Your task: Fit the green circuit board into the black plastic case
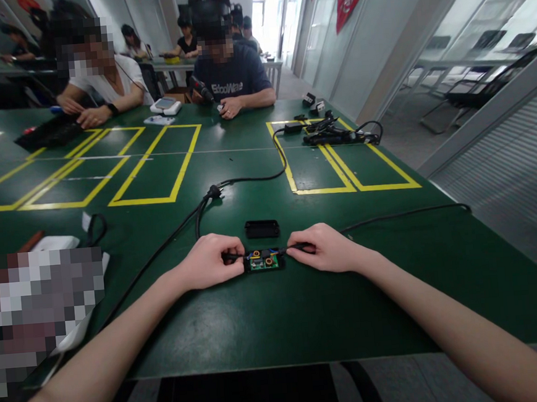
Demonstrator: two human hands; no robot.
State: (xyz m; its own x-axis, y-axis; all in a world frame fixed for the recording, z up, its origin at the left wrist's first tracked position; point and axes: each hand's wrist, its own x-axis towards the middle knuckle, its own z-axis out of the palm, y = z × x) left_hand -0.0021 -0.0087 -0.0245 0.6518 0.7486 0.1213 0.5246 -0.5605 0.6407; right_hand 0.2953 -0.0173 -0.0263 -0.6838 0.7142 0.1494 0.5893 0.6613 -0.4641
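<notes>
An opened black power adapter (264, 261) lies on the green table (269, 325), its green circuit board with copper coils showing. My left hand (210, 260) pinches the black cable at the adapter's left end. My right hand (322, 247) pinches the cable at its right end. The adapter's black lid (262, 229) lies flat just behind it. Both hands rest on the table surface.
Black cables run from the adapter left (178, 230) and right (404, 215). Yellow tape rectangles (154, 166) mark the table. More adapters and cords (333, 135) lie far right. Two people (230, 74) sit across the table. A white object (58, 243) lies at left.
</notes>
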